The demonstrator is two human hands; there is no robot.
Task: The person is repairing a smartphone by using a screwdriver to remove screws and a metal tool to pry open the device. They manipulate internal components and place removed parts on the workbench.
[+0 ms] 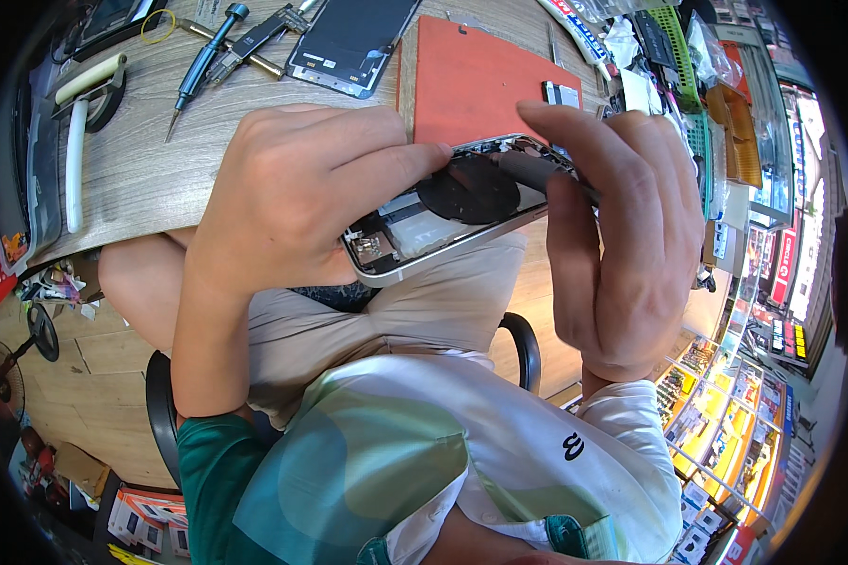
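An opened smartphone (469,234) with a pale metal frame is held tilted above my lap, its inside facing up. A round black pad (469,191) covers its middle, and small metal parts show at the left end. My left hand (292,193) grips the phone's left end, fingertips on the far rim and thumb underneath. Around the right end curls my right hand (622,231), index finger raised. A dark grey rounded piece (530,171) lies between its thumb and fingers, over the phone's inside. I cannot make out what this piece is.
On the wooden table (141,169) lie a blue screwdriver (207,66), a detached phone screen (352,42), an orange-red mat (481,80), a white-handled roller tool (77,165) and a glue tube (579,36). Baskets and small parts crowd the right. A chair armrest (521,348) stands beside my lap.
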